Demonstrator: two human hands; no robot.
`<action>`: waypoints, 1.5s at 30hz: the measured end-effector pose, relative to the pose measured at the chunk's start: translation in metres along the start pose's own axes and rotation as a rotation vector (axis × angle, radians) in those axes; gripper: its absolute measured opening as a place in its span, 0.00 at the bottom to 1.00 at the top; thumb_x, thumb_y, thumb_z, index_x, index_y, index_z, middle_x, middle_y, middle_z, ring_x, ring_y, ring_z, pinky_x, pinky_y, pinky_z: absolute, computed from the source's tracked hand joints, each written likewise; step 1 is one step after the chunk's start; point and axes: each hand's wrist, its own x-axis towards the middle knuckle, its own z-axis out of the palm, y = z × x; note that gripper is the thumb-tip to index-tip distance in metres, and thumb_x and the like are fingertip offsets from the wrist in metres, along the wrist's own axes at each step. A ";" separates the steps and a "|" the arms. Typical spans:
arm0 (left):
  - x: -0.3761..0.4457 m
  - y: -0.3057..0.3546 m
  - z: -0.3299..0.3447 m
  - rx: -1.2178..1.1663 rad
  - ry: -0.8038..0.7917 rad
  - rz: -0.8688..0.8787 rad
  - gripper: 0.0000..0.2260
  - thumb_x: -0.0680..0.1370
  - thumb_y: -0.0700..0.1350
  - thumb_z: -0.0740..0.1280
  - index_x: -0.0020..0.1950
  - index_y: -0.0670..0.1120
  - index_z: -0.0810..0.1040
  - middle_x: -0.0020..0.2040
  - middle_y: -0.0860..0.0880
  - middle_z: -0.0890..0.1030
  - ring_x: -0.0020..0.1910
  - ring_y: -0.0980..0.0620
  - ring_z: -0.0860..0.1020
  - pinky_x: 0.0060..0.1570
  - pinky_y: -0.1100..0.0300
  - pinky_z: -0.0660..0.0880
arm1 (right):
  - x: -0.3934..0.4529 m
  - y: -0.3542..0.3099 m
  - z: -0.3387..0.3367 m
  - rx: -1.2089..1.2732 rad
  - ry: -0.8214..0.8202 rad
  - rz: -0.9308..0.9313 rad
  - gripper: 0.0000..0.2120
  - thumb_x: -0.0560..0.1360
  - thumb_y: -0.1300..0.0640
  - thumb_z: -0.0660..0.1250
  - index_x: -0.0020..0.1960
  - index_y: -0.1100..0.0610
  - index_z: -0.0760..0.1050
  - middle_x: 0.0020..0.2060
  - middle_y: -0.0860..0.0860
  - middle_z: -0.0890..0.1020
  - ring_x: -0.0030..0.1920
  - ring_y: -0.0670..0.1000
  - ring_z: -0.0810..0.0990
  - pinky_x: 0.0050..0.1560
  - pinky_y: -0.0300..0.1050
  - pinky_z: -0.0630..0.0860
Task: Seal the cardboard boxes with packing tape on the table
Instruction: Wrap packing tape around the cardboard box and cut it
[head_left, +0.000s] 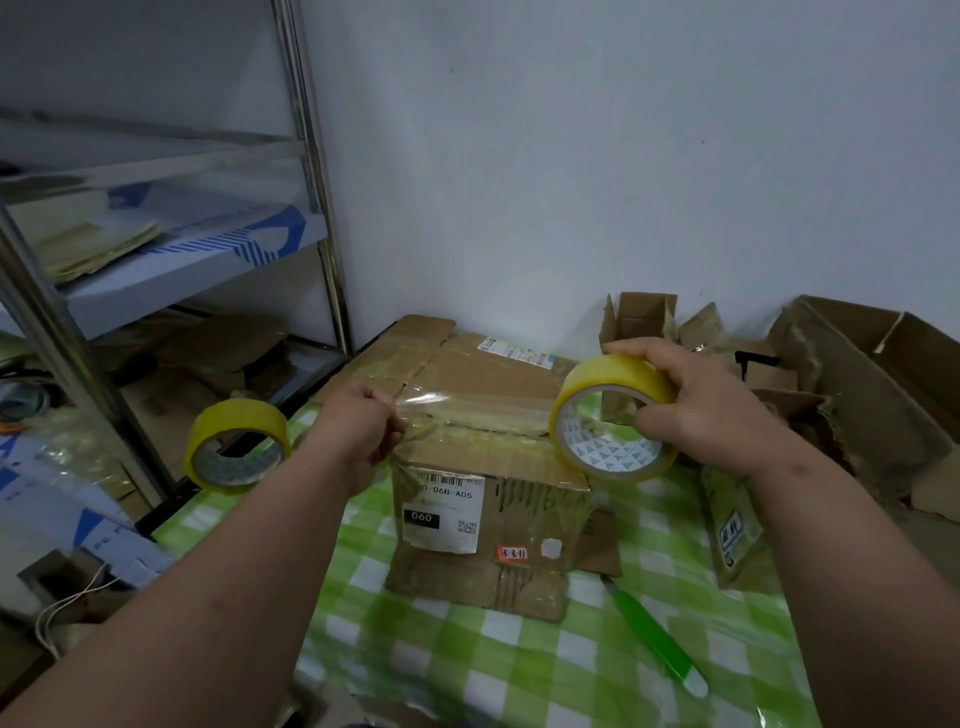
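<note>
Head cam, looking down at a table (519, 660) with a green-and-white checked cover. Small cardboard box (488, 499) sitting mid-table, near face carrying a white barcode label reading 060 and a red sticker marked 3311. Bigger flat box (467, 364) right behind it, up against the wall.

Right hand (711, 400) wrapped around a yellow tape roll (613, 421), fingers curled through the core, roll held just over the small box's top right edge. Left hand (358, 431) clenched at the box's top left corner, pinching the free end of the tape strip (431, 400). Strip stretched clear and shiny between the two hands, running across the top of the box; can't tell whether stuck down yet or just hovering above the flaps.

Second yellow tape roll (236, 447) standing on edge at the table's left side, just beside the left wrist. Green-handled cutter (654, 634) lying on the cloth in front of the box, to the right. Pile of torn, opened cardboard (857, 374) heaped on the right side. Metal shelf rack (311, 208) off to the left with flattened packaging on its shelves.
</note>
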 end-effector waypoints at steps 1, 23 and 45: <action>0.001 -0.002 -0.001 -0.004 0.001 -0.009 0.12 0.79 0.31 0.55 0.41 0.45 0.69 0.37 0.45 0.74 0.32 0.52 0.72 0.24 0.66 0.71 | -0.002 0.004 0.002 0.020 0.023 0.017 0.30 0.59 0.54 0.65 0.61 0.42 0.72 0.47 0.44 0.78 0.39 0.44 0.78 0.31 0.32 0.70; -0.005 0.002 0.000 0.415 -0.146 0.061 0.08 0.81 0.43 0.65 0.42 0.46 0.77 0.37 0.46 0.75 0.35 0.50 0.70 0.35 0.61 0.67 | -0.007 0.026 0.029 0.322 0.157 -0.042 0.35 0.60 0.58 0.65 0.65 0.36 0.72 0.52 0.40 0.76 0.39 0.36 0.76 0.37 0.30 0.73; -0.038 0.009 0.027 1.437 -0.426 0.522 0.65 0.51 0.86 0.39 0.80 0.49 0.40 0.80 0.49 0.39 0.78 0.46 0.37 0.75 0.43 0.44 | -0.010 0.031 0.044 0.767 0.150 0.067 0.31 0.56 0.58 0.75 0.58 0.52 0.74 0.49 0.52 0.81 0.51 0.56 0.81 0.48 0.50 0.77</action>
